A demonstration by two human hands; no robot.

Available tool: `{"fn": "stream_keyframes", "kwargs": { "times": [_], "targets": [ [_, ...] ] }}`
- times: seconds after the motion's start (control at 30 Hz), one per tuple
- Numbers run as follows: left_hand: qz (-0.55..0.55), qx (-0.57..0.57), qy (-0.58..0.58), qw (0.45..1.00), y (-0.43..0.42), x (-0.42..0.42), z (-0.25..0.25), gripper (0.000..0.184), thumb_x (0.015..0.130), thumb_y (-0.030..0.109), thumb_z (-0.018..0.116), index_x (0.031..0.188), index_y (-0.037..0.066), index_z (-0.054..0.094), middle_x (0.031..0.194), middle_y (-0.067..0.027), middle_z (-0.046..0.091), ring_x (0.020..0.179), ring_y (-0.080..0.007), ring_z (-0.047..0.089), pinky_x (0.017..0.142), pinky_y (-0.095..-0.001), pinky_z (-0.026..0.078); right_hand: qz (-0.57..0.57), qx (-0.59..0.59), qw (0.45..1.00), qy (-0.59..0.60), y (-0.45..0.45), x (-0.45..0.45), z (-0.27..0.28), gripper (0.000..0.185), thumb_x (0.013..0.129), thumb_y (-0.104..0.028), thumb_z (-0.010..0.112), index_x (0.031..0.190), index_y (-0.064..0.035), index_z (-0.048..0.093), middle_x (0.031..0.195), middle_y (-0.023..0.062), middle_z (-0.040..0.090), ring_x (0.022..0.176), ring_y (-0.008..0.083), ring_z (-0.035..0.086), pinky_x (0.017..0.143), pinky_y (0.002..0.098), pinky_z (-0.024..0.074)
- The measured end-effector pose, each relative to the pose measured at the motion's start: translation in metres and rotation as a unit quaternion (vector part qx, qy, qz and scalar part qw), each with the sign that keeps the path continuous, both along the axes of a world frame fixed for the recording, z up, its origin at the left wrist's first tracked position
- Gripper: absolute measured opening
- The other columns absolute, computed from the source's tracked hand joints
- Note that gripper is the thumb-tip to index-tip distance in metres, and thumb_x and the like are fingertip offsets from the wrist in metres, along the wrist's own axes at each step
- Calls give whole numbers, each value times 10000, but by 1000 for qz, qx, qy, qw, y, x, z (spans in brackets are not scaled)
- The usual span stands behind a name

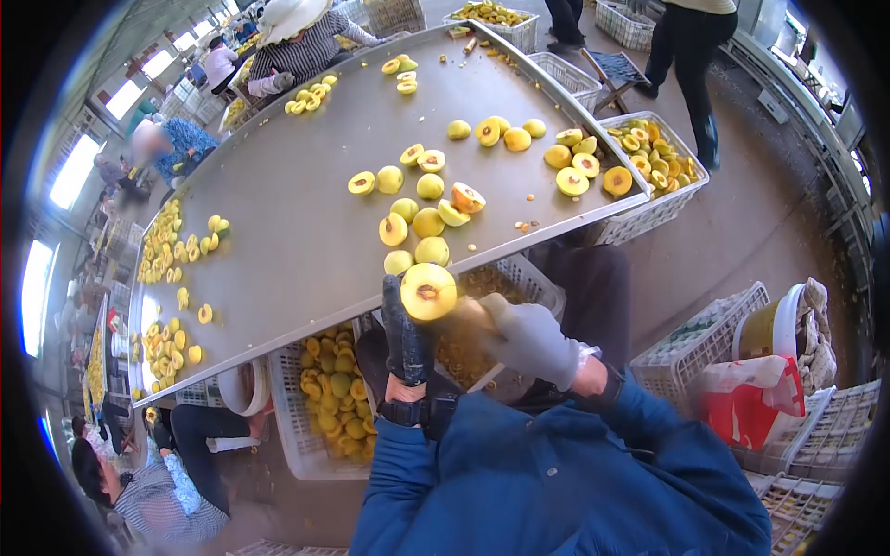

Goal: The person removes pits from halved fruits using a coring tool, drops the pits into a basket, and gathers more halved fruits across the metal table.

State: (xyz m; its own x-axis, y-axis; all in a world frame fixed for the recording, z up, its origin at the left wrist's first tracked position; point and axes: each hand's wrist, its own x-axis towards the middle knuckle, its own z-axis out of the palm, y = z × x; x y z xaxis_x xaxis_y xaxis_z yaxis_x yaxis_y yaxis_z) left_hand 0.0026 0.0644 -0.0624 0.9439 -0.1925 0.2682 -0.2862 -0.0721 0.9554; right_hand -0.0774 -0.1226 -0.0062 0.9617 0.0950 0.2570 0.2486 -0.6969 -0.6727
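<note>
"Fruit [429,291], where is it?"
"Held in the left hand [405,339], by the table [287,269]."
"And the right hand [531,343]?"
"Just beside it (partly blurred, so I can't tell its grip)."

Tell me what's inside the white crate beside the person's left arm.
Rounded yellow fruit is heaped inside the white crate. The top pieces hide whatever lies beneath, and the metal table covers the crate's far end.
</note>
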Motion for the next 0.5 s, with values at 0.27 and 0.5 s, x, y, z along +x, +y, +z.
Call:
{"fn": "stream_keyframes", "kwargs": {
  "times": [0.27,0.5],
  "targets": [
    [-18,13,-1,1000,-2,-4,9,512,1044,447,311,1210,27,553,978,-106,678,828,-167,644,689,-277,533,26,20,999,-10,9,7,-7,263,838,-250,660,1017,-103,535,680,126,597,591,345,630,510,463,482],
    [-9,66,-15,998,6,-19,-1,503,1047,429,320,1177,15,573,971,-102,673,843,-166,639,714,-287,531,66,-57,996,-16,7,7,-8,460,874,-210,610,1319,-212,496,786,109,535,555,324,598,496,449,475]
  ]
}}
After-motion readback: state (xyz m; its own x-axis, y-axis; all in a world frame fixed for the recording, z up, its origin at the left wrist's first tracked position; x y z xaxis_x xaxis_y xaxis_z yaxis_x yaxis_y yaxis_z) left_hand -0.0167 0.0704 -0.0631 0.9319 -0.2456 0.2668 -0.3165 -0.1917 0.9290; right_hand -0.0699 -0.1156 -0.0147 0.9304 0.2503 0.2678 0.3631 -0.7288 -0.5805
